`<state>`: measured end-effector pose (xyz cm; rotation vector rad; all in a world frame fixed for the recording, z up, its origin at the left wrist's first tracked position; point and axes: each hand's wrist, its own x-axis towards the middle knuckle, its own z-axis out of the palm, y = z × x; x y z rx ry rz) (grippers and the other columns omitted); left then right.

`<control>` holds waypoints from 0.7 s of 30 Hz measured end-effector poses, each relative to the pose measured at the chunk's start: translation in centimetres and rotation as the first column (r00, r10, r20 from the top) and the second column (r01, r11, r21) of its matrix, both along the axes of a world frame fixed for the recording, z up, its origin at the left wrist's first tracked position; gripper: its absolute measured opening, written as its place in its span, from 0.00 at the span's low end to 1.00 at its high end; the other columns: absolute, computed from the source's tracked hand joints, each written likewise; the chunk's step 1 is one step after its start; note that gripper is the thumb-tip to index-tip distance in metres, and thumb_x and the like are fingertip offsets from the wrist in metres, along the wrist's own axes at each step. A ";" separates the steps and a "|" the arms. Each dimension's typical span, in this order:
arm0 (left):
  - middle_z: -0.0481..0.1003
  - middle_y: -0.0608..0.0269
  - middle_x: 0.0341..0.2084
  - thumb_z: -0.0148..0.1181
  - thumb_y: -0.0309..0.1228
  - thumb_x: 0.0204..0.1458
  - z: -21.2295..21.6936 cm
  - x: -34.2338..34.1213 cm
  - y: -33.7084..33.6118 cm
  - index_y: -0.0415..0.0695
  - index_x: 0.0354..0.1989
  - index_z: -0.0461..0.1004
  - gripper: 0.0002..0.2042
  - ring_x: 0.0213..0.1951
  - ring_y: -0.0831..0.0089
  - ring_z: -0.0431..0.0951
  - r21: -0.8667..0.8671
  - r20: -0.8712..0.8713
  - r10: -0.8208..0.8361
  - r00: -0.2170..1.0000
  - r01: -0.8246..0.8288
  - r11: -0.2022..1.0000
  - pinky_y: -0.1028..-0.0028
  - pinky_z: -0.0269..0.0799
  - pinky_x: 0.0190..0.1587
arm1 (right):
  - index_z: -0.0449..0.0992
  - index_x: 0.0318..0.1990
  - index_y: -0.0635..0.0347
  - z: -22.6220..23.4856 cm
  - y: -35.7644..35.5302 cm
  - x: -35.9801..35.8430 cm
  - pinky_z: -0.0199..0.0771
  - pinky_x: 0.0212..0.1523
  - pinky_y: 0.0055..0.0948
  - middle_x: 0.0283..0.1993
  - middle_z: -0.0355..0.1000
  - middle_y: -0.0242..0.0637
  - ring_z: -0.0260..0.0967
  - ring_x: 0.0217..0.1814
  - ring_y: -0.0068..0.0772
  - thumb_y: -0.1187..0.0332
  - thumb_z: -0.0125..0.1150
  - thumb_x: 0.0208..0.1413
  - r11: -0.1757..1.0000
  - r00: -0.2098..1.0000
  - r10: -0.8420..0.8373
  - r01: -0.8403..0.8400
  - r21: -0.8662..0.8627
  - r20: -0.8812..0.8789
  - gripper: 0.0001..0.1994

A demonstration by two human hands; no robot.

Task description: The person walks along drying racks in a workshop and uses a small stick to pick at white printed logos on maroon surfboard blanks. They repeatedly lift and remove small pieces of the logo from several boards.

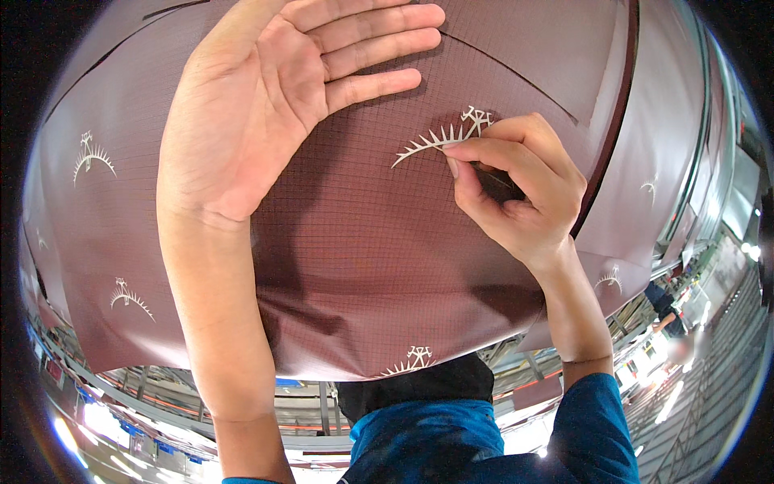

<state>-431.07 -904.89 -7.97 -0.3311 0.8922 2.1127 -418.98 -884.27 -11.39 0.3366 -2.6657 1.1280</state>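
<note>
Right fingers [498, 150] at white emblem [430, 145] on maroon sheet [363, 210]

A broad maroon sheet [363, 234] with a fine grid of dark lines covers the surface and hides its top. Beneath the right fingers [484, 149] lies a cream arched, spiked motif [423, 146]; whether it is printed or a separate piece cannot be told. Similar motifs dot the sheet: two well to the left of the left fingers [375, 88], one toward the near edge below the right fingers, and fainter ones farther right. A dark strip [619, 113] runs to the right of the right fingers, and folds [310, 323] crease the sheet nearer the person.
</note>
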 end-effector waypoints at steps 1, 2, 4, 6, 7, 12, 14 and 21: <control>0.70 0.32 0.58 0.41 0.54 0.67 0.0 0.0 0.1 0.26 0.58 0.69 0.35 0.61 0.45 0.72 -0.002 0.011 0.003 1.000 -0.003 1.000 0.50 0.68 0.63 | 0.83 0.34 0.56 -0.1 0.1 0.0 0.72 0.33 0.28 0.31 0.73 0.32 0.72 0.31 0.32 0.81 0.72 0.34 1.000 1.000 0.002 -0.002 -0.002 0.001 0.15; 0.70 0.32 0.58 0.41 0.54 0.67 0.0 -0.1 0.1 0.26 0.58 0.69 0.35 0.61 0.45 0.72 -0.004 0.023 0.006 1.000 -0.005 1.000 0.50 0.68 0.63 | 0.83 0.34 0.56 -0.2 0.1 0.1 0.72 0.33 0.28 0.31 0.74 0.32 0.72 0.31 0.32 0.81 0.72 0.33 1.000 1.000 0.004 -0.004 -0.003 0.003 0.15; 0.70 0.32 0.58 0.40 0.54 0.67 0.2 -0.1 0.0 0.26 0.58 0.69 0.35 0.61 0.45 0.72 -0.011 0.036 0.012 0.999 -0.011 1.000 0.50 0.68 0.63 | 0.84 0.34 0.56 -0.1 0.0 0.1 0.72 0.33 0.28 0.31 0.74 0.32 0.72 0.31 0.32 0.80 0.73 0.33 1.000 1.000 0.009 -0.009 -0.008 -0.002 0.15; 0.70 0.32 0.58 0.40 0.54 0.67 0.3 -0.1 0.0 0.26 0.58 0.69 0.35 0.61 0.45 0.72 -0.012 0.037 0.012 0.999 -0.012 1.000 0.50 0.68 0.63 | 0.84 0.34 0.56 -0.1 0.0 0.1 0.73 0.33 0.28 0.31 0.74 0.32 0.72 0.32 0.32 0.80 0.73 0.33 1.000 1.000 0.010 -0.010 -0.007 -0.009 0.15; 0.70 0.32 0.58 0.40 0.54 0.68 0.2 -0.1 0.1 0.26 0.58 0.69 0.35 0.61 0.45 0.72 -0.011 0.036 0.011 0.999 -0.011 1.000 0.50 0.68 0.63 | 0.84 0.34 0.56 -0.2 0.1 0.1 0.73 0.33 0.28 0.31 0.74 0.32 0.72 0.32 0.32 0.80 0.73 0.33 1.000 1.000 0.011 -0.011 0.000 -0.009 0.15; 0.70 0.31 0.58 0.40 0.54 0.68 0.1 -0.1 0.2 0.25 0.59 0.68 0.35 0.61 0.45 0.72 -0.011 0.026 0.012 1.000 -0.012 1.000 0.50 0.69 0.63 | 0.83 0.33 0.55 0.0 0.2 0.1 0.73 0.33 0.28 0.31 0.74 0.32 0.72 0.32 0.32 0.80 0.73 0.33 0.999 1.000 0.022 -0.022 0.035 -0.012 0.15; 0.70 0.31 0.58 0.40 0.54 0.68 0.3 0.0 0.2 0.25 0.59 0.68 0.35 0.60 0.45 0.72 -0.016 0.019 0.012 1.000 -0.012 1.000 0.50 0.69 0.62 | 0.83 0.33 0.55 0.0 0.2 0.1 0.73 0.33 0.28 0.31 0.74 0.32 0.72 0.32 0.32 0.80 0.73 0.33 0.999 1.000 0.024 -0.024 0.034 -0.015 0.15; 0.70 0.31 0.57 0.39 0.54 0.68 0.0 0.0 0.2 0.25 0.59 0.67 0.35 0.61 0.45 0.72 -0.007 0.005 0.009 1.000 -0.009 1.000 0.50 0.69 0.62 | 0.83 0.33 0.55 -0.2 0.2 0.1 0.73 0.33 0.28 0.30 0.73 0.32 0.72 0.32 0.32 0.79 0.73 0.33 0.999 0.999 0.026 -0.025 0.040 -0.026 0.15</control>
